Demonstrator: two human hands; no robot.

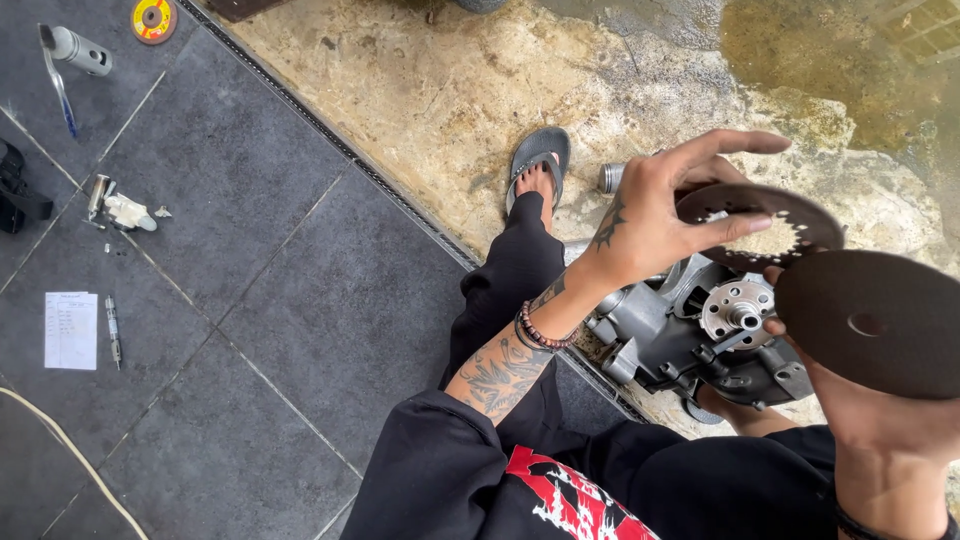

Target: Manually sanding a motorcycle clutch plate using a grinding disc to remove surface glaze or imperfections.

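My left hand [650, 215] pinches a thin dark ring plate [800, 215] with teeth along its inner edge, held tilted above a grey metal engine casing [670, 345]. The casing lies on the ground between my legs, and its round silver hub [740, 310] with a centre shaft faces up. My right hand [850, 410] holds a larger solid dark disc [880, 320] close to the camera, just right of the hub. That disc hides most of the right hand's fingers. The ring plate overlaps the disc's upper edge.
My sandalled foot [538, 165] rests on wet stained concrete beside a small metal cylinder [610, 178]. A metal drain strip [330, 130] divides concrete from dark tiles. On the tiles lie a paper sheet [71, 330], a thin tool [113, 330], a yellow-red grinding disc [153, 18] and a grey cylinder [80, 50].
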